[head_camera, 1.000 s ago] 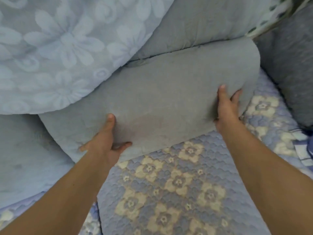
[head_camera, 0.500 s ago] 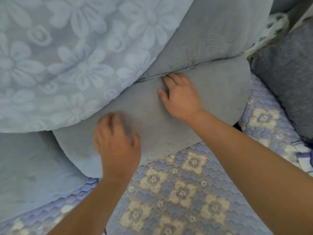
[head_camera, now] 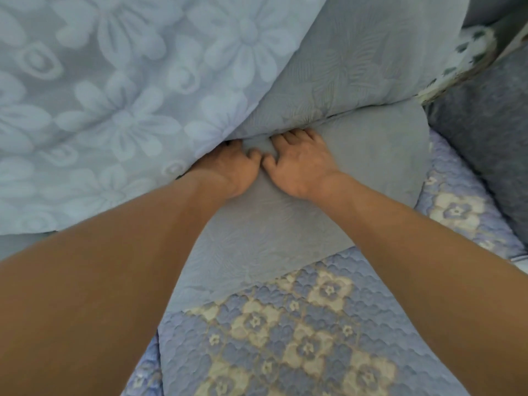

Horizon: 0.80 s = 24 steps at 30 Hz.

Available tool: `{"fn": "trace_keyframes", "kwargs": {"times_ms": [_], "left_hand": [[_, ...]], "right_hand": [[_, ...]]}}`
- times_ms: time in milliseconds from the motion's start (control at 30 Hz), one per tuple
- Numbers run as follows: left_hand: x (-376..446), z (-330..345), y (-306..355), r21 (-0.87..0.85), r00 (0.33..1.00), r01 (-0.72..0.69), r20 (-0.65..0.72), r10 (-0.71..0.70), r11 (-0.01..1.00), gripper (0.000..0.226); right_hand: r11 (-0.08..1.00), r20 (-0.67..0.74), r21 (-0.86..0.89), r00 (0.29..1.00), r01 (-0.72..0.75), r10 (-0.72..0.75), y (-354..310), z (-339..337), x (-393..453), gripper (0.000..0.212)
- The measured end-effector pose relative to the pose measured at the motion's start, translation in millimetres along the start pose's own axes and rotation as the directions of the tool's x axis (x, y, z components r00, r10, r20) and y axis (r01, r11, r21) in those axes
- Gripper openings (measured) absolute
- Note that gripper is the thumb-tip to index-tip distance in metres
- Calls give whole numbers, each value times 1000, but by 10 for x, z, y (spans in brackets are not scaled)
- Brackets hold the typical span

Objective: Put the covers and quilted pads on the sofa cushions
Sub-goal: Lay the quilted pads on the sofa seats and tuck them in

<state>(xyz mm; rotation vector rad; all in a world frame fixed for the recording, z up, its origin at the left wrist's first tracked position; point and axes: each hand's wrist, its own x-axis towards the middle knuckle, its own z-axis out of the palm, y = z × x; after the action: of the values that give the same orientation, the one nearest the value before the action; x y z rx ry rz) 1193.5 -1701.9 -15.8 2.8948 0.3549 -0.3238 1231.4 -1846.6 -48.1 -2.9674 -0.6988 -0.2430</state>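
Note:
A grey-blue covered cushion (head_camera: 357, 172) lies across the sofa seat, against a grey-blue back cushion (head_camera: 357, 67). My left hand (head_camera: 233, 167) and my right hand (head_camera: 300, 164) sit side by side on the cushion's upper edge, thumbs nearly touching. Both press their fingers into the crease between the two cushions, and a small fold of fabric bulges between them. My left fingertips are hidden under the pale flowered cover (head_camera: 114, 110). A quilted pad (head_camera: 300, 338) with blue and cream flowers covers the seat below.
The pale flowered cover drapes over the whole left side. A dark blue-grey sofa arm (head_camera: 485, 124) rises at the right. A patterned white cloth (head_camera: 463, 52) hangs at the upper right corner.
A second ago my hands gripped the cushion's lower edge at both ends. They have since moved up and together to the crease at its top, and the view has moved closer.

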Motion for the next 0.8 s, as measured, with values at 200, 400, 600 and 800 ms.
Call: {"fn": "trace_keyframes", "kwargs": {"times_ms": [200, 400, 600, 800], "left_hand": [[-80, -122, 108, -67, 998, -7, 58, 11, 998, 69], [-242, -99, 48, -191, 992, -13, -128, -11, 981, 60], [-160, -71, -47, -225, 988, -22, -151, -13, 974, 51], [-115, -116, -102, -128, 989, -106, -117, 91, 986, 24]], "right_hand": [[999, 0, 18, 999, -37, 37, -71, -26, -156, 66], [999, -144, 50, 989, -18, 25, 5, -214, -574, 51], [980, 153, -56, 968, -193, 199, 33, -259, -126, 59], [990, 317, -108, 941, -91, 121, 105, -211, 178, 70]]}}
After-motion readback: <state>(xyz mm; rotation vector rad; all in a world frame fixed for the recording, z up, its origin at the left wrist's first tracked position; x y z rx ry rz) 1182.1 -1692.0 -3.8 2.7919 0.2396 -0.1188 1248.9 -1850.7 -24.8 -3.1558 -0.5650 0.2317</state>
